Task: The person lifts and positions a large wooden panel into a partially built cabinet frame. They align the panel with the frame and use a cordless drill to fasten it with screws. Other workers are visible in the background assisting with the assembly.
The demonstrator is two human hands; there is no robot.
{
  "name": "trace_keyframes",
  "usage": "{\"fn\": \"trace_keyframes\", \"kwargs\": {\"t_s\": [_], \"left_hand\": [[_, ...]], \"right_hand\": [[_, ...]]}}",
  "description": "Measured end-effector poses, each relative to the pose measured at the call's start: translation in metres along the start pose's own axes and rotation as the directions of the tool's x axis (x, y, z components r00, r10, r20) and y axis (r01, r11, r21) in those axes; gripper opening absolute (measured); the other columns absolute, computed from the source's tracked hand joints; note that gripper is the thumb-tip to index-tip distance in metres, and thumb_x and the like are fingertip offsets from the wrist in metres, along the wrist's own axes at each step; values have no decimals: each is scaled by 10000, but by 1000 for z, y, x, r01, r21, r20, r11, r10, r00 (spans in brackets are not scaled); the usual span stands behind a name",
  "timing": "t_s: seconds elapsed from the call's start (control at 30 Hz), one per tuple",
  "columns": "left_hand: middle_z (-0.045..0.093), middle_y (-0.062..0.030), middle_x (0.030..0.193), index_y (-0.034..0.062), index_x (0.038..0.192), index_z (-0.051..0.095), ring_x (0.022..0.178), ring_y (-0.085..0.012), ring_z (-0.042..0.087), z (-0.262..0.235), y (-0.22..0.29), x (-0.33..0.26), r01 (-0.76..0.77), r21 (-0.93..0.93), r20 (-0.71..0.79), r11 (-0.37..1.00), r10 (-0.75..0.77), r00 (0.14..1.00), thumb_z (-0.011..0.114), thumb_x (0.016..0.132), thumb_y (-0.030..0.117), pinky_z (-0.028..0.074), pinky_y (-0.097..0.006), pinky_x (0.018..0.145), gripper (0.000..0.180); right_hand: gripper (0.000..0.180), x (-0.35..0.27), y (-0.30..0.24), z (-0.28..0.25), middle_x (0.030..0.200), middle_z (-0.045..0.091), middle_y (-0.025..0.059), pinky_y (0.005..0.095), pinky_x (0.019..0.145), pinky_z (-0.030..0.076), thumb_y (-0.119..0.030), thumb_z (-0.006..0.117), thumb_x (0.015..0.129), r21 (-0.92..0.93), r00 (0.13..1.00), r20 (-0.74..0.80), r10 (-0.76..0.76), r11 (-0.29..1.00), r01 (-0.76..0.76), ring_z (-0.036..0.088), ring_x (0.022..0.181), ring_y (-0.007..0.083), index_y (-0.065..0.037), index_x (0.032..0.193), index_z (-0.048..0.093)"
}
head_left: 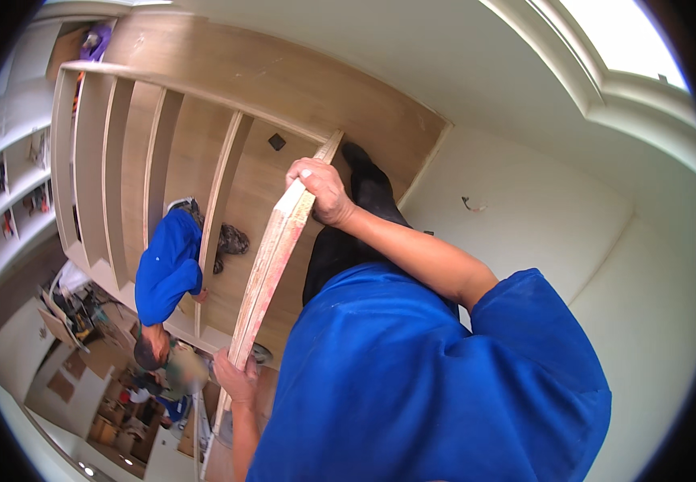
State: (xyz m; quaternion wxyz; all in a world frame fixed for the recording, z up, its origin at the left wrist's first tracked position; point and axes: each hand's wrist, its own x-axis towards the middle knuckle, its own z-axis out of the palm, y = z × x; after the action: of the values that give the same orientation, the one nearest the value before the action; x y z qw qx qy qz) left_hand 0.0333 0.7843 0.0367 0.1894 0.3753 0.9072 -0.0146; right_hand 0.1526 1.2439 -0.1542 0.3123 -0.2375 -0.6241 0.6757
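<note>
A large wooden frame (239, 108) with several cross boards stretches from upper left toward me. Its near end board (271, 249), with a rough pale edge, runs slanting in front of my body. My right hand (324, 191) is closed over the board's far part, thumb on top. Lower down, my left hand (237, 377) grips the same board near its other end. Part of its fingers is hidden behind the wood. Between the cross boards, another person in blue (169, 261) bends down, one hand (201, 296) at a cross board.
A pale wall (524, 201) with a short cable (470, 205) sticking out rises on my right. On the wooden floor lies a small black square thing (276, 142). Built-in white shelves (22, 189) line the left. Tools and clutter (83, 309) stand at lower left.
</note>
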Motion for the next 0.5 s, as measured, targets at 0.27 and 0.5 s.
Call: {"fn": "trace_keyframes", "kwargs": {"t_s": [0.27,0.5], "left_hand": [[626,-188,1401,72,1443,604,1318,-464,564,-10,33,27,215,-87,-43,973,-219,975,852,817,216,395,-571,1156,688],[672,-53,1297,200,1383,647,1251,-309,627,8,19,53,330,-146,-107,933,-347,932,898,793,365,429,-492,1054,662]], "right_hand": [[353,3,12,-5,1105,728,94,405,1023,524,-325,520,1068,-112,971,56,231,968,-224,666,1059,234,-37,1058,724],[1028,76,25,-30,1123,663,108,435,1029,515,-972,543,844,-22,850,506,147,987,-157,638,1108,242,13,1126,629]]}}
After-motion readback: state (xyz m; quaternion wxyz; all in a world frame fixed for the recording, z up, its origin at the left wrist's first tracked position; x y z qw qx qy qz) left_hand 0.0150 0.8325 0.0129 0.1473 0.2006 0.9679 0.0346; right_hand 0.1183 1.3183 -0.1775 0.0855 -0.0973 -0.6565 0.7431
